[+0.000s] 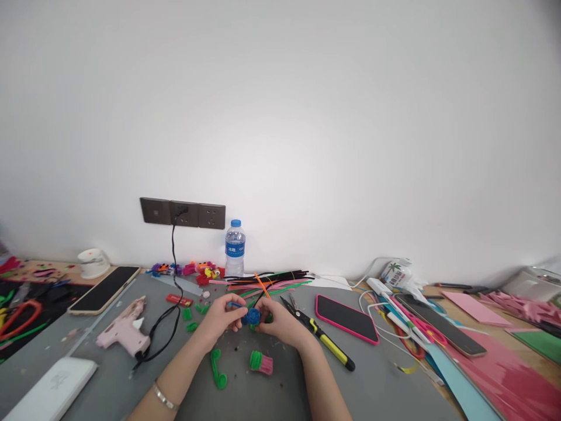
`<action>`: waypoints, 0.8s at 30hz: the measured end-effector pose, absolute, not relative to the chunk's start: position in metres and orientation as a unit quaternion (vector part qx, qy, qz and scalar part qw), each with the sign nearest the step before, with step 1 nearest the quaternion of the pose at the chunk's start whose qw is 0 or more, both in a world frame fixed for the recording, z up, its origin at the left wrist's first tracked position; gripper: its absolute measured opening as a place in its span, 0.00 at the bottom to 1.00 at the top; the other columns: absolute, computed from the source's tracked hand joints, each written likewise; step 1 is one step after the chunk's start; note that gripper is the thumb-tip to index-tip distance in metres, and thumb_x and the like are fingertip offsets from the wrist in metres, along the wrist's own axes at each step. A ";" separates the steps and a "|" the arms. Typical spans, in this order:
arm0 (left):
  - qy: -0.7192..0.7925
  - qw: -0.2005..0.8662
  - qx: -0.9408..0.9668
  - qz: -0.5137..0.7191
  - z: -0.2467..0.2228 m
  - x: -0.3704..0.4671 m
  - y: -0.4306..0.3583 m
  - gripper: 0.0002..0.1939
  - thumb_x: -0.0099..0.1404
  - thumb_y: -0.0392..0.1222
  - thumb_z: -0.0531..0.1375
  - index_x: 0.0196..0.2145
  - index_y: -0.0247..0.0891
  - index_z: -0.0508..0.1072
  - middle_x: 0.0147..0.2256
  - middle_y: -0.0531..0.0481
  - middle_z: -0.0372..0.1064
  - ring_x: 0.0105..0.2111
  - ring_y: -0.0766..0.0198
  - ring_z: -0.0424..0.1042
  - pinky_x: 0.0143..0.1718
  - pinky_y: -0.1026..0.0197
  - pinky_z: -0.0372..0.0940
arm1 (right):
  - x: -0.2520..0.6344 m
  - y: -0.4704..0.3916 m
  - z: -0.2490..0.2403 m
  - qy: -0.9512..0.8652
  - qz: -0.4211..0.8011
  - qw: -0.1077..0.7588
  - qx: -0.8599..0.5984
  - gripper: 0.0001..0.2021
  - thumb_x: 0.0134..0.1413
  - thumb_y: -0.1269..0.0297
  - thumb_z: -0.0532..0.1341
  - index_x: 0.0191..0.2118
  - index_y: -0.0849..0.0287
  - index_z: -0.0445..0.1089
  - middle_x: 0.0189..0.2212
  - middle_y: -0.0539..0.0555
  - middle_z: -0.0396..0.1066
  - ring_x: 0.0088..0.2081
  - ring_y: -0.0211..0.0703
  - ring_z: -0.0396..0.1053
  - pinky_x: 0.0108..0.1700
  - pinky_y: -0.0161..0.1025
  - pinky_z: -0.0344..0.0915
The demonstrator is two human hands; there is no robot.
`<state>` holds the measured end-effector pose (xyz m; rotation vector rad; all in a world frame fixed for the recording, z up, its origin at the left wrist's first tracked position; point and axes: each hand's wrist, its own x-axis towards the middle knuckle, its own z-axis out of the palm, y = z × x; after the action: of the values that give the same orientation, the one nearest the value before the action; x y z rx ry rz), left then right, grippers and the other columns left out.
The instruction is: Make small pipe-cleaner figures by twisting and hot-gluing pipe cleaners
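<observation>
The person's 2 hands meet above the middle of the gray tabletop, the fingers narrowed around a small blue coil held between them. The left hand pinches it from the left with thumb and fingertips, a short blue strand showing over the fingers, and a silver bracelet circles that wrist. The right hand grips it from the right, its fingertips partly hidden. Nearer the person, a green strip with curled ends lies below the left hand, and a green-and-pink bundle lies between the forearms. Beyond the hands, loose craft stems in black, pink and green spread before an upright water bottle near the wall. On the left are a pink glue gun, whose black cord runs up to the wall socket, a dark-screened phone and a white power bank. On the right, yellow-and-black pliers lie just beside a pink-cased phone, with paper sheets farther over.
</observation>
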<state>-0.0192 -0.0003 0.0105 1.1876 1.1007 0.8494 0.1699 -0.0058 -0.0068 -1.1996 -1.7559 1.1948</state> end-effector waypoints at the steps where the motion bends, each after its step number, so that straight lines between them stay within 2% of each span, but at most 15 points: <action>1: 0.479 0.608 0.517 0.364 0.011 -0.019 -0.001 0.18 0.48 0.52 0.68 0.30 0.38 0.70 0.15 0.57 0.65 0.17 0.67 0.63 0.21 0.65 0.59 | 0.170 -0.006 -0.006 -0.675 0.463 0.343 -0.461 0.12 0.37 0.77 0.61 0.31 0.57 0.67 0.25 0.44 0.65 0.28 0.38 0.64 0.29 0.31 0.60; 6: 0.481 0.595 0.535 0.358 0.008 -0.018 0.000 0.18 0.49 0.53 0.67 0.31 0.38 0.70 0.16 0.57 0.65 0.18 0.66 0.65 0.22 0.64 0.61 | 0.172 -0.007 -0.005 -0.678 0.463 0.339 -0.459 0.15 0.37 0.78 0.58 0.34 0.57 0.69 0.27 0.46 0.68 0.29 0.39 0.65 0.31 0.33 0.61; 9: 0.478 0.592 0.541 0.358 0.002 -0.018 0.003 0.18 0.50 0.53 0.66 0.32 0.38 0.69 0.16 0.57 0.65 0.19 0.65 0.66 0.22 0.64 0.62 | 0.175 -0.008 -0.003 -0.700 0.441 0.324 -0.459 0.23 0.37 0.81 0.53 0.42 0.57 0.70 0.36 0.50 0.71 0.33 0.39 0.67 0.36 0.35 0.63; 11: 0.472 0.594 0.542 0.361 -0.002 -0.018 0.005 0.18 0.50 0.53 0.66 0.32 0.38 0.69 0.16 0.57 0.65 0.19 0.65 0.66 0.23 0.64 0.63 | 0.177 -0.008 0.000 -0.715 0.419 0.324 -0.457 0.25 0.38 0.81 0.51 0.44 0.56 0.69 0.40 0.52 0.71 0.36 0.40 0.68 0.38 0.36 0.63; 14: 0.467 0.595 0.539 0.371 -0.007 -0.018 0.007 0.18 0.51 0.52 0.66 0.33 0.38 0.69 0.16 0.57 0.66 0.19 0.65 0.67 0.22 0.64 0.63 | 0.177 -0.010 0.009 -0.721 0.382 0.353 -0.458 0.20 0.45 0.79 0.51 0.42 0.56 0.70 0.41 0.53 0.71 0.38 0.41 0.67 0.41 0.38 0.63; 16: 0.468 0.594 0.537 0.373 -0.009 -0.017 0.008 0.18 0.51 0.52 0.66 0.33 0.38 0.69 0.16 0.57 0.66 0.19 0.65 0.67 0.22 0.64 0.63 | 0.176 -0.011 0.014 -0.722 0.374 0.360 -0.458 0.14 0.49 0.74 0.55 0.42 0.56 0.70 0.42 0.52 0.71 0.37 0.41 0.66 0.41 0.39 0.63; 20: 0.461 0.587 0.548 0.379 -0.012 -0.015 0.008 0.17 0.52 0.52 0.65 0.33 0.37 0.69 0.17 0.57 0.66 0.19 0.65 0.68 0.23 0.64 0.64 | 0.173 -0.012 0.016 -0.720 0.385 0.343 -0.465 0.11 0.46 0.69 0.63 0.39 0.55 0.71 0.38 0.51 0.70 0.36 0.42 0.65 0.40 0.38 0.62; 24: 0.440 0.568 0.573 0.394 -0.011 -0.014 0.008 0.17 0.54 0.53 0.64 0.34 0.38 0.69 0.20 0.56 0.67 0.22 0.64 0.69 0.25 0.63 0.64 | 0.172 -0.010 0.012 -0.710 0.385 0.337 -0.484 0.07 0.45 0.70 0.63 0.34 0.57 0.72 0.33 0.49 0.70 0.33 0.41 0.64 0.38 0.37 0.61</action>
<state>-0.0140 0.0084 -0.0115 1.3469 1.0343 0.9251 0.1721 -0.0098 0.0120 -1.2609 -1.8514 1.0026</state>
